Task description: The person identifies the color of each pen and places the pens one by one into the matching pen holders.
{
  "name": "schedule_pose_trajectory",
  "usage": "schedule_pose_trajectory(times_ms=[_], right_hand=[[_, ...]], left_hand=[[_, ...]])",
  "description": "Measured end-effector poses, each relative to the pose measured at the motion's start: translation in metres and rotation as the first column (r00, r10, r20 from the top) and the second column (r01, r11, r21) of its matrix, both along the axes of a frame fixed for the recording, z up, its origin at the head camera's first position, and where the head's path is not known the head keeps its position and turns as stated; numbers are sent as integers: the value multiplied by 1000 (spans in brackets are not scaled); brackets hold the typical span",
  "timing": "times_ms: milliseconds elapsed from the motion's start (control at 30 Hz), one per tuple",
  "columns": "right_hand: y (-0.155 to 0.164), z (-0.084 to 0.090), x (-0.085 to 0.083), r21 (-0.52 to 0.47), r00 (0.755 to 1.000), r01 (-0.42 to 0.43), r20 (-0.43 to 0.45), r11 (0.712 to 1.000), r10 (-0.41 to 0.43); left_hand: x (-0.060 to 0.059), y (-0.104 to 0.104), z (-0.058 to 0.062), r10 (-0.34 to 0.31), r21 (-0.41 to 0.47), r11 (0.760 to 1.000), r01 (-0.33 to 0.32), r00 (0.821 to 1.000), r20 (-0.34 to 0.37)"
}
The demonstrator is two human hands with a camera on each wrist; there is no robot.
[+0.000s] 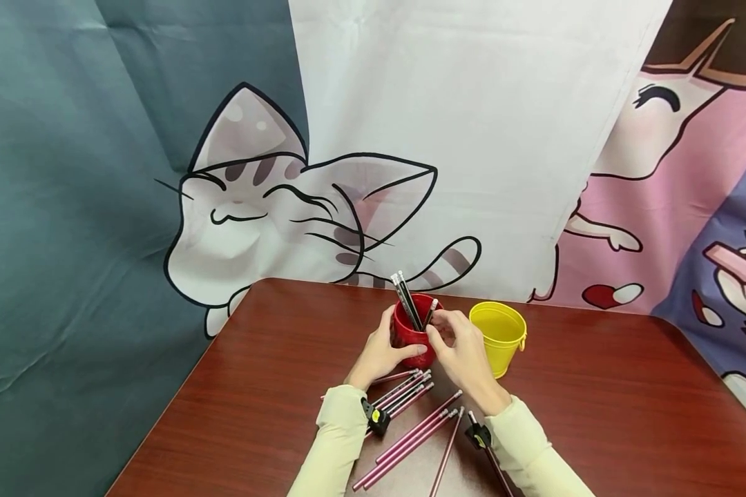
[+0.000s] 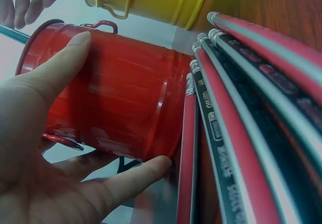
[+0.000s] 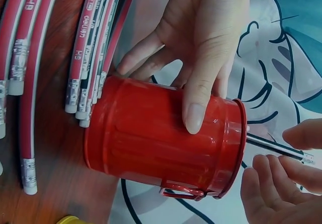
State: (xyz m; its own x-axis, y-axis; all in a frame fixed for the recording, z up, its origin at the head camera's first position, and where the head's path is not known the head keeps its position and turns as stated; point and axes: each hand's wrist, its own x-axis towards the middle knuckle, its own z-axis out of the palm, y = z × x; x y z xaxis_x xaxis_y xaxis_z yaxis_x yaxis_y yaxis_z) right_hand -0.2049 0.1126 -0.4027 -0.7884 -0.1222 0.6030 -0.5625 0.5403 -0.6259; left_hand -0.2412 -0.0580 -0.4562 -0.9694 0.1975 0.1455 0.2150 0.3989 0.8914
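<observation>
A red tin bucket (image 1: 410,333) stands on the dark wooden table (image 1: 597,414) with black pencils (image 1: 405,298) sticking out of it. My left hand (image 1: 382,352) grips the bucket's side, thumb (image 2: 50,78) on one flank and a finger (image 2: 136,176) under the other. The same grip shows on the red bucket (image 3: 151,138) under the left hand (image 3: 201,48). At the rim, my right hand (image 1: 450,335) closes thumb and fingertips (image 3: 294,171) around the eraser end of a pencil (image 3: 274,147) that reaches into the bucket.
A yellow bucket (image 1: 499,335) stands just right of the red one, behind my right hand. Several red-and-black pencils (image 1: 404,393) lie loose on the table near my wrists, with more pencils (image 1: 416,438) further front. A cartoon cat backdrop (image 1: 273,207) hangs behind the table.
</observation>
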Motion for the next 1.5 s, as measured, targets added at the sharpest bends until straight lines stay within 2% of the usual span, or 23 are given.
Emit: schedule_pose_trajectory(times_ms=[300,400,467,567,667,767,867,1333,1433,1500], right_hand=[[5,-1,7,43,1000,-6,20,999,6],[6,-5,9,79,998,-62,29,995,60],[7,-9,10,123,991,-129,63,984,122],[8,-14,11,244,964,-246,160,938,211],[9,-22,12,377,924,-360,268,853,272],[10,-31,12,459,894,-430,334,777,297],[10,-39,12,491,883,-452,362,745,297],[12,-50,16,497,875,-477,343,725,341],[13,-51,15,489,874,-479,343,729,344],[12,-51,15,483,882,-462,339,743,328]], left_hand=[[-3,0,5,-30,39,999,32,998,-61],[-6,0,5,-29,39,999,32,998,-63],[-8,0,5,-24,40,999,27,998,-62],[-9,0,3,-9,35,999,11,997,-71],[-10,0,1,-3,36,999,5,998,-65],[-9,1,-2,-2,44,999,5,999,-54],[-9,2,-4,2,52,999,1,999,-46],[-8,1,-5,-6,51,999,7,1000,-18],[-9,1,-5,-6,47,999,7,1000,-20],[-9,0,-5,-6,44,999,7,1000,-24]])
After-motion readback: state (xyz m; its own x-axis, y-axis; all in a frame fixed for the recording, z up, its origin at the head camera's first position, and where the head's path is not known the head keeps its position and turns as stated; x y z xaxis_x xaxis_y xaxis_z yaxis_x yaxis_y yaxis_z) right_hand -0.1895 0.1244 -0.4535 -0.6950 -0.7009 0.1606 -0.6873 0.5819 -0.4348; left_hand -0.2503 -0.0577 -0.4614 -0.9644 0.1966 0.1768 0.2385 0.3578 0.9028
